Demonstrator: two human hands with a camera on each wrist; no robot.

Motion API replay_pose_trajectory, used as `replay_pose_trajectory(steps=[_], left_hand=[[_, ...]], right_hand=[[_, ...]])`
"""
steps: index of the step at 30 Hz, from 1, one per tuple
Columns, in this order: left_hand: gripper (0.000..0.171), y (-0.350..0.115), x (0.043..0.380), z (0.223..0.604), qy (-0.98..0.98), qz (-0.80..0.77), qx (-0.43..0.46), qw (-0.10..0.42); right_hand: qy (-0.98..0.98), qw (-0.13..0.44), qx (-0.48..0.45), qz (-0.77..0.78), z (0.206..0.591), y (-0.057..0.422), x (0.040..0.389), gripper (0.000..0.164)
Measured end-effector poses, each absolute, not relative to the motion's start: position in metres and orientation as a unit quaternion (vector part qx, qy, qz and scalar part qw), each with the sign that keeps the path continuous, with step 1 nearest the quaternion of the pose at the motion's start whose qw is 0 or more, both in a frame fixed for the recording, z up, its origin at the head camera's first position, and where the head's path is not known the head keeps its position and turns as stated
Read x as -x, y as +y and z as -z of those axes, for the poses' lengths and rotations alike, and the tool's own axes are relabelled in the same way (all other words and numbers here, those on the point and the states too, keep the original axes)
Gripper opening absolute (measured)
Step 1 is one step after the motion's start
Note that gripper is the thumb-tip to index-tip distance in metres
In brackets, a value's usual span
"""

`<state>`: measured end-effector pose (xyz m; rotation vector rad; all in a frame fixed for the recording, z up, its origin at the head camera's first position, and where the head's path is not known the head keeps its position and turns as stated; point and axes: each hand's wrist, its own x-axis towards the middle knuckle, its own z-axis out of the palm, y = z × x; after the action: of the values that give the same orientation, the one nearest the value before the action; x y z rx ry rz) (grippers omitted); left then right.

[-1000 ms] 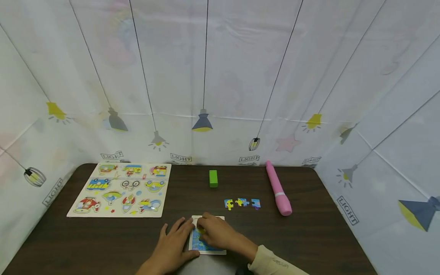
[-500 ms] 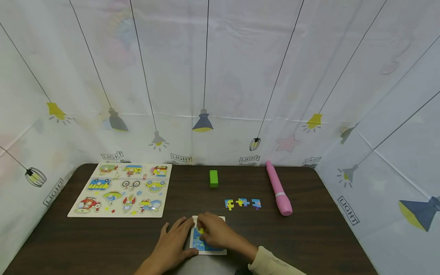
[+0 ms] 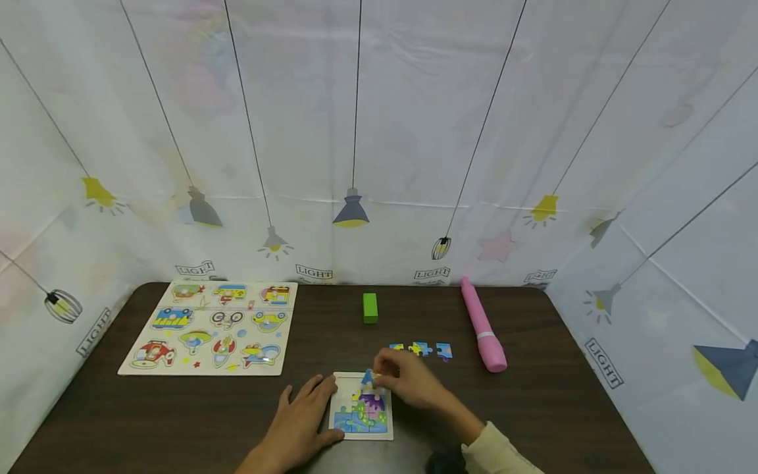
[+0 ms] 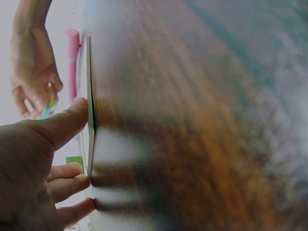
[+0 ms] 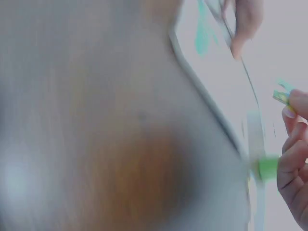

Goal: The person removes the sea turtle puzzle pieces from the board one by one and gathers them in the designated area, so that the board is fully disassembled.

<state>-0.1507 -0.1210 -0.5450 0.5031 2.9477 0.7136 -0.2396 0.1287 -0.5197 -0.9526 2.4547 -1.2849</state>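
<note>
A small white-framed jigsaw puzzle board (image 3: pixel 362 436) lies near the front of the dark table, partly filled with blue, purple and green pieces. Along its left side rests my left hand (image 3: pixel 299 416), fingers spread and fairly straight, with the thumb at the near left corner; the left wrist view shows the thumb (image 4: pixel 72 120) and fingertips touching the frame's edge. Over the board's far right part, my right hand (image 3: pixel 411 380) pinches a blue and yellow puzzle piece (image 3: pixel 368 378) between thumb and finger, raised and tilted. In the right wrist view the puzzle piece (image 5: pixel 281 97) sits at the fingertips.
Several loose puzzle pieces (image 3: pixel 422 349) lie beyond the right hand. A green block (image 3: pixel 370 308) stands farther back. To the right is a pink wand-shaped object (image 3: pixel 482 322), and a vehicle-picture board (image 3: pixel 207 329) lies at the left. Printed curtains surround the table (image 3: pixel 562 408).
My right hand has lifted from the board's left part and moved right, bringing the pinched piece up and uncovering the filled pieces. The left hand stays at the board's edge.
</note>
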Motion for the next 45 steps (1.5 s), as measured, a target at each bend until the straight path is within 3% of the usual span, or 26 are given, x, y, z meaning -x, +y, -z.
replay_pose_trajectory(steps=[4,9,16,28,34,38,41,45], left_hand=[[0.085,-0.122,0.15,0.546,0.961,-0.227,-0.157,0.032],[0.085,-0.122,0.149,0.546,0.961,-0.223,-0.157,0.033],[0.084,-0.12,0.15,0.548,0.96,-0.225,-0.163,0.028],[0.081,-0.12,0.149,0.545,0.96,-0.225,-0.166,0.024],[0.082,-0.121,0.149,0.544,0.96,-0.222,-0.169,0.03],[0.081,-0.123,0.149,0.544,0.961,-0.217,-0.171,0.032],[0.081,-0.123,0.15,0.545,0.96,-0.217,-0.172,0.031],[0.083,-0.122,0.15,0.547,0.959,-0.221,-0.173,0.035]], right_hand=[[0.858,0.079,0.329,0.386,0.516,0.159,0.257,0.017],[0.876,0.09,0.341,0.33,0.522,0.172,0.267,0.019],[0.9,0.049,0.336,0.272,0.525,0.164,0.265,0.014],[0.931,0.037,0.292,0.217,0.524,0.157,0.258,0.012],[0.917,-0.018,0.351,0.188,0.521,0.148,0.243,0.027],[0.887,0.018,0.432,0.164,0.518,0.135,0.236,0.042],[0.883,0.05,0.446,0.138,0.519,0.124,0.233,0.043],[0.887,0.049,0.444,0.115,0.521,0.115,0.231,0.037]])
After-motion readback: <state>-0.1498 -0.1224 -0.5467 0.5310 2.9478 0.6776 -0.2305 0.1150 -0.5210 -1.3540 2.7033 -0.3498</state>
